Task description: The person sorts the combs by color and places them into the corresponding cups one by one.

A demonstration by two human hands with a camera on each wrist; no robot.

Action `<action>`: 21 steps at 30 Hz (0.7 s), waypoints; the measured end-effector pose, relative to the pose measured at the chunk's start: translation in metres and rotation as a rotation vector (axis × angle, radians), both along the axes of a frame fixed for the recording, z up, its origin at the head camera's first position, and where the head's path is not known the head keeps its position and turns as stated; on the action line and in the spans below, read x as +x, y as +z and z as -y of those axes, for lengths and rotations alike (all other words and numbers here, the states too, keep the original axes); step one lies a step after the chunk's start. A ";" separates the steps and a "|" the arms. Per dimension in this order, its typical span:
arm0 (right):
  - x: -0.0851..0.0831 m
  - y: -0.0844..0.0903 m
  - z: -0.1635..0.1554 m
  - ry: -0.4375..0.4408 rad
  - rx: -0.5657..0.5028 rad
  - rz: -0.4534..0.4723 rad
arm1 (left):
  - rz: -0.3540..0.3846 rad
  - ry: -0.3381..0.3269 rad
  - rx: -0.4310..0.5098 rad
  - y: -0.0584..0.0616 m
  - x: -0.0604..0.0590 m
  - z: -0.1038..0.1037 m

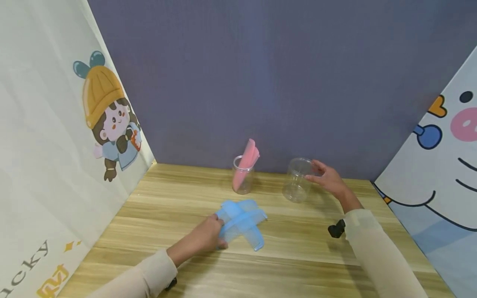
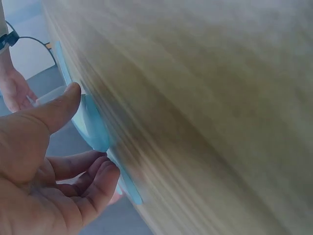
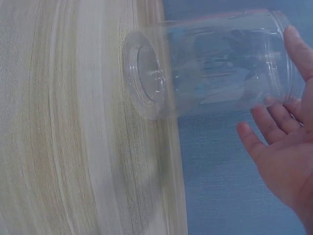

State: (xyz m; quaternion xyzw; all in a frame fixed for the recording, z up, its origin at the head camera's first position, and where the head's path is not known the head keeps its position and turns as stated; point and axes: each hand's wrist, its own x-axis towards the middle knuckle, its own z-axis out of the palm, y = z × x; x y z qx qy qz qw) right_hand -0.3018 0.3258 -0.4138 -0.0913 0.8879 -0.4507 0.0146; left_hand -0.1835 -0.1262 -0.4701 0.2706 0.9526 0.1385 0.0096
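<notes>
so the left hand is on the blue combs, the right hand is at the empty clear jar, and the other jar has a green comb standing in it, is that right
Not quite: the comb standing in the other jar is pink, not green, as the head view shows. The rest holds: the left hand is on the blue combs, and the right hand is at the empty clear jar.

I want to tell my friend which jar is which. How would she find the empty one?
Look at the wooden table by the purple back wall. Two clear jars stand near the wall; the empty jar is the one at the right hand. Its neighbour, the other jar, has pink combs sticking out.
</notes>
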 end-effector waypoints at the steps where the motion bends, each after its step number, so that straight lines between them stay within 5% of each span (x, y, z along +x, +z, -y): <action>1: 0.000 0.001 0.000 0.002 -0.003 0.002 | -0.007 0.000 0.000 0.000 0.002 0.000; 9: 0.001 0.000 -0.001 0.008 -0.012 0.014 | 0.032 0.062 -0.047 0.007 0.014 -0.004; 21: 0.001 0.000 0.000 -0.007 0.007 0.005 | 0.107 0.114 -0.011 0.013 0.014 -0.005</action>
